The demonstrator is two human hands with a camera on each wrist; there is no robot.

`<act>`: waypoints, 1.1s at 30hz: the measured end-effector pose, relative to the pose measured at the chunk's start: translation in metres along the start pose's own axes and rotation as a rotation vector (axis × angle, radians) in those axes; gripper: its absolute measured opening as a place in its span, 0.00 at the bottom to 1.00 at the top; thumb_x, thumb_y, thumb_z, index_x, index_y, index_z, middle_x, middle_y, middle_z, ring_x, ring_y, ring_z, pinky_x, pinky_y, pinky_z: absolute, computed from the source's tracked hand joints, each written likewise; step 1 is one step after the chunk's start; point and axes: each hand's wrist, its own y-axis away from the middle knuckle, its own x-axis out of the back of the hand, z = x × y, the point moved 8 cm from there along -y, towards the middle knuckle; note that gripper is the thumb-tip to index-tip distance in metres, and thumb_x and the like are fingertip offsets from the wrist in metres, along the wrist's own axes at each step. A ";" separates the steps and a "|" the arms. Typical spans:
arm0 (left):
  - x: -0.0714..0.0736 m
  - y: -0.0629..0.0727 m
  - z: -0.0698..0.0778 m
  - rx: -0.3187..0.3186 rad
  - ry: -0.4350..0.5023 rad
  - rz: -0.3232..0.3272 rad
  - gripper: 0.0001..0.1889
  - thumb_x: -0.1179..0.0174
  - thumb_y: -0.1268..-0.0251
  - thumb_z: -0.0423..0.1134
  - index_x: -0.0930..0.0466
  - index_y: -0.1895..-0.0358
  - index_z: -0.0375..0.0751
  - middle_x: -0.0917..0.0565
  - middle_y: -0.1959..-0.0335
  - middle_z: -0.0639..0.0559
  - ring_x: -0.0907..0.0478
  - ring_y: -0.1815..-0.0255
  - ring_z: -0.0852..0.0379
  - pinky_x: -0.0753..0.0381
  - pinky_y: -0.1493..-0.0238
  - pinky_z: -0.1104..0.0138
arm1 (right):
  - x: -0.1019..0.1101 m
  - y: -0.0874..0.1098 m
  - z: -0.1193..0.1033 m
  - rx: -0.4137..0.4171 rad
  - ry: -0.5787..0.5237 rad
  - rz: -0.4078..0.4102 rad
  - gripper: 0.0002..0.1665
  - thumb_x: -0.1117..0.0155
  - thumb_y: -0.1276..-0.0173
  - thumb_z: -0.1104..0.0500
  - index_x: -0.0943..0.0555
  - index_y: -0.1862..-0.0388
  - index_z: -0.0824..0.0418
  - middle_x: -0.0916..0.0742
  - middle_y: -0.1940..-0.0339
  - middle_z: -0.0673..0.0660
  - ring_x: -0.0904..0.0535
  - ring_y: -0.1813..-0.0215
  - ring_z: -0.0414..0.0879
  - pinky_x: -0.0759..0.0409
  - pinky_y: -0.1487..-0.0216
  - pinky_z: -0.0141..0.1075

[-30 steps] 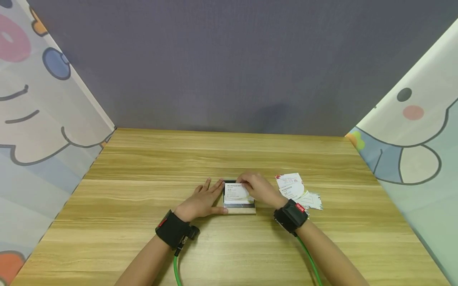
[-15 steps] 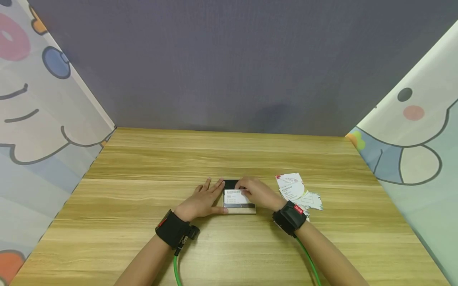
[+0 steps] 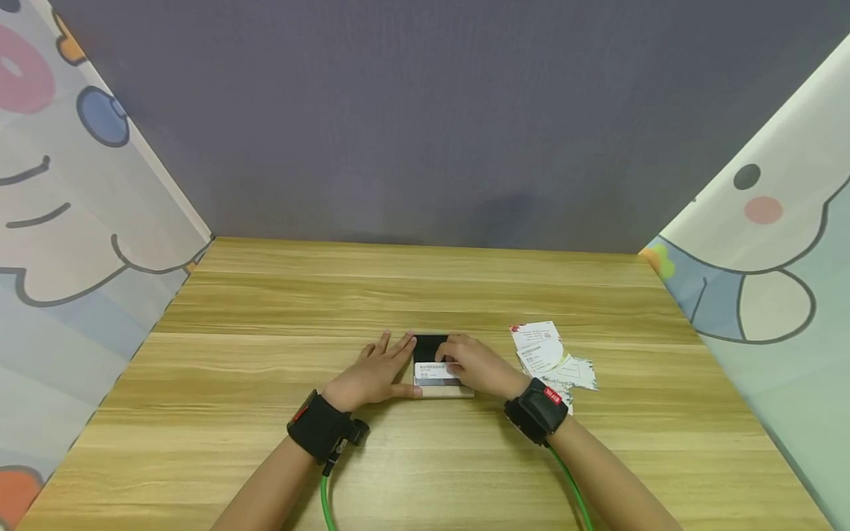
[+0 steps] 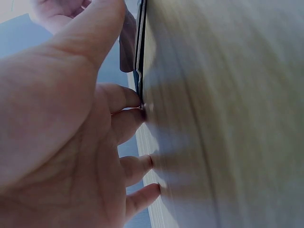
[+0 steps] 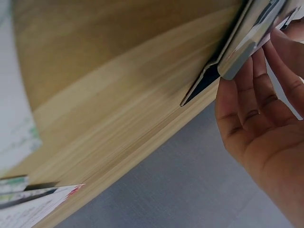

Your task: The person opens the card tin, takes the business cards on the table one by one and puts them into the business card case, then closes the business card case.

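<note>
A flat card case (image 3: 428,346) lies unfolded on the table, its black inner flap on the far side and a pale metal half on the near side. My left hand (image 3: 375,375) rests at its left side, fingers spread and straight, with the thumb at the near-left corner. A white business card (image 3: 430,371) sits partly inside the near half, only its upper strip showing. My right hand (image 3: 485,366) pinches this card at its right part with curled fingers and thumb. In the right wrist view the fingers reach around the end of the metal half (image 5: 237,61).
Loose business cards (image 3: 541,354) lie overlapping to the right of the case, partly behind the right wrist. The wooden table (image 3: 299,295) ends at a grey panel (image 3: 425,147) at the back. Green cables (image 3: 571,479) trail from both wrist bands.
The white business card has slid toward the near side into the metal half, baring more of the black flap. My right hand has moved slightly nearer with it. The left hand stays put.
</note>
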 end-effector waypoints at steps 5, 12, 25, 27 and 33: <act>-0.001 0.000 -0.001 -0.001 0.000 0.003 0.46 0.47 0.43 0.63 0.53 0.28 0.41 0.55 0.25 0.50 0.63 0.27 0.35 0.52 0.33 0.43 | -0.001 0.000 -0.001 0.016 0.044 0.008 0.10 0.39 0.41 0.69 0.18 0.60 0.62 0.19 0.63 0.55 0.23 0.59 0.46 0.24 0.58 0.37; -0.002 -0.001 -0.002 -0.001 -0.003 0.003 0.46 0.47 0.43 0.63 0.54 0.28 0.41 0.56 0.25 0.50 0.63 0.27 0.36 0.52 0.33 0.43 | -0.002 0.001 0.000 0.017 0.063 -0.010 0.11 0.37 0.42 0.67 0.18 0.58 0.61 0.19 0.62 0.55 0.23 0.57 0.46 0.24 0.57 0.38; -0.003 -0.002 -0.003 0.005 -0.013 -0.006 0.47 0.48 0.44 0.64 0.55 0.27 0.42 0.56 0.25 0.50 0.64 0.27 0.37 0.53 0.32 0.43 | 0.012 0.013 0.014 -0.028 -0.006 -0.016 0.16 0.38 0.40 0.67 0.21 0.52 0.65 0.20 0.55 0.58 0.22 0.57 0.49 0.23 0.58 0.37; -0.003 -0.001 -0.002 0.003 -0.007 -0.007 0.47 0.48 0.43 0.64 0.55 0.27 0.42 0.56 0.25 0.50 0.64 0.27 0.37 0.53 0.32 0.43 | 0.016 0.018 0.021 -0.041 0.001 -0.011 0.17 0.37 0.41 0.66 0.22 0.51 0.65 0.20 0.55 0.59 0.22 0.57 0.48 0.23 0.58 0.37; -0.003 -0.001 -0.001 -0.007 -0.005 -0.006 0.47 0.47 0.43 0.63 0.55 0.28 0.41 0.56 0.25 0.49 0.64 0.27 0.36 0.53 0.32 0.43 | 0.032 0.037 0.048 -0.097 0.014 0.032 0.20 0.35 0.43 0.66 0.23 0.49 0.65 0.19 0.54 0.59 0.23 0.54 0.51 0.24 0.54 0.42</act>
